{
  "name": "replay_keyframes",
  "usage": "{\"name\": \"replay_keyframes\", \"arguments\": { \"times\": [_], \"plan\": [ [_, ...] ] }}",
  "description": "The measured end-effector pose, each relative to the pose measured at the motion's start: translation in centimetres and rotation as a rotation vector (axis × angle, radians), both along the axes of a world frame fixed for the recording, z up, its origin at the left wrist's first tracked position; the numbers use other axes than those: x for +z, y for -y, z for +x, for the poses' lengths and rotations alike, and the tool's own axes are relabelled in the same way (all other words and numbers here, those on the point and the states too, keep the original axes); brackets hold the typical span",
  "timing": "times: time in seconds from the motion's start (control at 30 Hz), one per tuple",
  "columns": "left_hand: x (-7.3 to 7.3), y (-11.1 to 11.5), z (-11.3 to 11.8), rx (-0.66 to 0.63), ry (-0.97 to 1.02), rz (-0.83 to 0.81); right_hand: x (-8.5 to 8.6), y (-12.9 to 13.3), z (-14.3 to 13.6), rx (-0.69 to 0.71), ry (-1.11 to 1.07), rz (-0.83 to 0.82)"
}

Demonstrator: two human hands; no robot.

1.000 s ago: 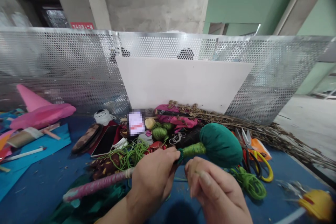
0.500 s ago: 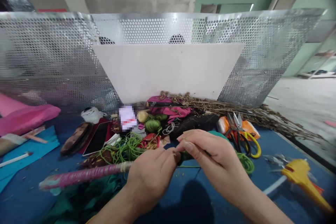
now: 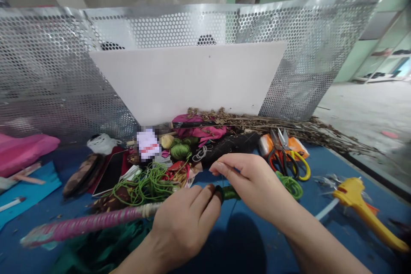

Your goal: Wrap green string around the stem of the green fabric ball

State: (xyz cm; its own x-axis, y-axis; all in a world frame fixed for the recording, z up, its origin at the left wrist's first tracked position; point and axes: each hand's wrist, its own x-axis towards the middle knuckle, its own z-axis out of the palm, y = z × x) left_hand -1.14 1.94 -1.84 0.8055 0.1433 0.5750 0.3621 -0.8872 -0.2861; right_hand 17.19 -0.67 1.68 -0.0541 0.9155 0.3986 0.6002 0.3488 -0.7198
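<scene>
A long stick, wrapped in pink with a pale tip, slants across the left front and passes under my left hand. The fingers of that hand are wrapped round it. Beyond them a dark green wrapped part shows. Above and right of this part, my right hand is closed in a pinch on a thin thread that runs down to the green part. The thread is barely visible. Loose green cord lies behind my left hand.
On the blue table, scissors and a yellow glue gun lie right. Dry stems stretch along the back before a white board. A phone, brown pouch and dark green cloth lie left.
My right hand has lifted off my left hand, drawing the thread up and uncovering the green part. The stick's pale tip has shifted left and down, and the whole view has moved slightly.
</scene>
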Motion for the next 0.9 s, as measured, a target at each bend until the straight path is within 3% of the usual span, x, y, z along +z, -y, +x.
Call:
{"name": "replay_keyframes", "arguments": {
  "times": [0.23,0.57,0.73,0.9],
  "plan": [
    [-0.3,0.0,-0.2,-0.005,-0.05,0.025,0.0,-0.3,-0.2,-0.092,0.233,-0.061],
    [0.1,0.1,0.2,0.003,-0.06,0.05,-0.3,-0.8,-0.2,-0.075,0.232,-0.105],
    [-0.2,-0.2,0.1,0.021,-0.048,0.003,-0.3,-0.9,-0.1,-0.028,0.13,-0.081],
    [0.2,-0.8,-0.5,0.063,0.035,0.026,0.9,-0.2,0.6,0.049,-0.109,-0.014]
  ]
}}
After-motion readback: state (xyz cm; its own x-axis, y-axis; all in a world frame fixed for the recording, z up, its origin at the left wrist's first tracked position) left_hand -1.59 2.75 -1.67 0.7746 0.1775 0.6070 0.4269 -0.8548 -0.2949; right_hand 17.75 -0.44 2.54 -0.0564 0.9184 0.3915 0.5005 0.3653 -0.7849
